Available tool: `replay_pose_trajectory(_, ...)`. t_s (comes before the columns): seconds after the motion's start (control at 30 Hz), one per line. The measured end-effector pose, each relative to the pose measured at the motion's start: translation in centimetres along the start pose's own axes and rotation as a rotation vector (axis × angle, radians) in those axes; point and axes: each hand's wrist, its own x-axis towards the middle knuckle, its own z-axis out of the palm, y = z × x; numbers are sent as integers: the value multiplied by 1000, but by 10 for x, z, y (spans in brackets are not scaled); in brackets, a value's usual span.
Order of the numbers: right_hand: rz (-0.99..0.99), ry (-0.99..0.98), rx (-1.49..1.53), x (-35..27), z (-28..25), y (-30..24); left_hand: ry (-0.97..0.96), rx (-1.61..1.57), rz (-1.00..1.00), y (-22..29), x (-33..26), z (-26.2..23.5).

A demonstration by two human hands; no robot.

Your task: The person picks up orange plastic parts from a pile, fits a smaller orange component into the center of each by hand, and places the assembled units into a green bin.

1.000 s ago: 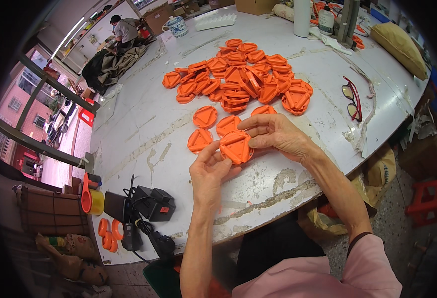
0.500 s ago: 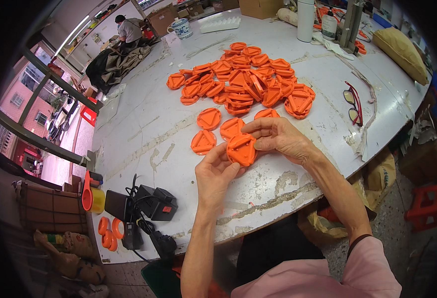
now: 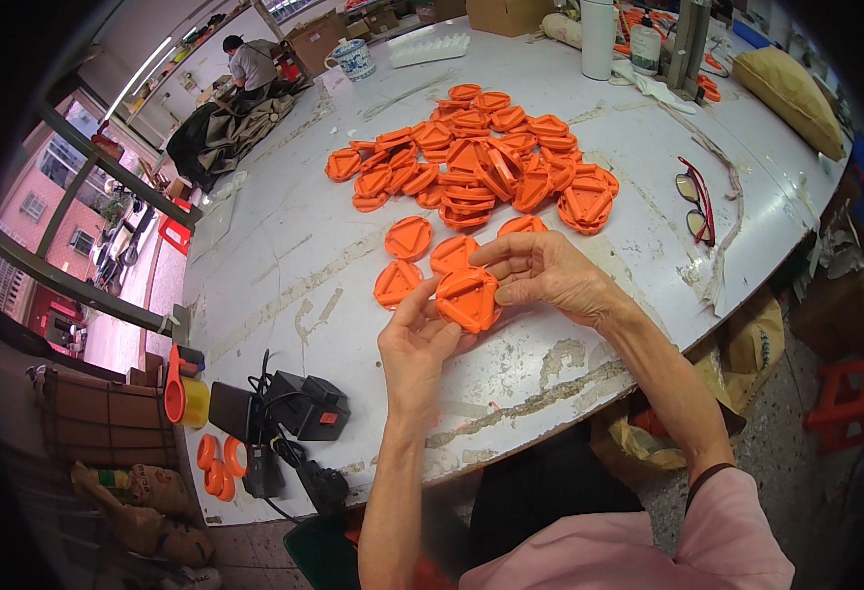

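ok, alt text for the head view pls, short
Both hands, left hand and right hand, hold one orange triangular plastic piece over a worn white table. A pile of similar orange pieces lies beyond, red-framed glasses to the right.

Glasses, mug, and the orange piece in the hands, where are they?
Glasses [image 3: 695,200], head view, on the red frame.
Mug [image 3: 354,58], head view, on its patterned side.
Orange piece [image 3: 467,298], head view, on its ribbed top face, held between the left hand [image 3: 414,356] and right hand [image 3: 548,275].
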Motion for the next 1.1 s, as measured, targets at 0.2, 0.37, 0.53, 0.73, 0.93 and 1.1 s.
replay_pose_trajectory(0.2, -13, 10, -44, -2, 1, 1, -11, 83, 139, 1, -5, 7)
replay_pose_trajectory(0.37, 22, -20, -56, -3, 6, 6, 14, 451, 358, -15, -5, 7)
replay_pose_trajectory(0.53, -8, -46, -147, -5, 19, -3, 107, 663, 492, -12, -9, 4)
replay_pose_trajectory(0.73, 20, 41, -215, -6, 18, 1, 143, 558, 425, -5, -81, -4)
replay_pose_trajectory(0.93, 169, -82, -280, -1, 34, 10, 297, 122, 288, -7, -122, -8)
replay_pose_trajectory(1.1, 136, 18, -393, 1, 14, 11, 158, 122, 85, -29, -215, -35)
